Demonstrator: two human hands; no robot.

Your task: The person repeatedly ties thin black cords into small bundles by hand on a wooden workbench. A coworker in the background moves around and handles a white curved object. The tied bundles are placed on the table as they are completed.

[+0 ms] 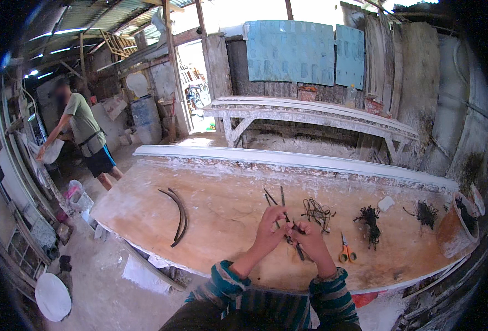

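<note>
Close together over the near edge of the wooden table (222, 212), my left hand (270, 230) and my right hand (309, 240) are both closed in a pinch. Between them runs a thin black strip (299, 252), its lower end showing below my fingers. Just beyond, more dark strips (282, 194) stick out past my left hand; whether they are held or lying on the table is unclear. A loose tangle of black cord (318, 214) lies past my right hand. Orange-handled scissors (347, 252) rest to its right, blades pointing away.
Curved dark strips (179, 215) lie at left. On the right are black cord bundles (369, 223), a small white block (386, 203) and a tilted orange-brown bucket (452, 234). A white-coated plank (288, 163) borders the far edge. Another person (84, 127) stands at far left.
</note>
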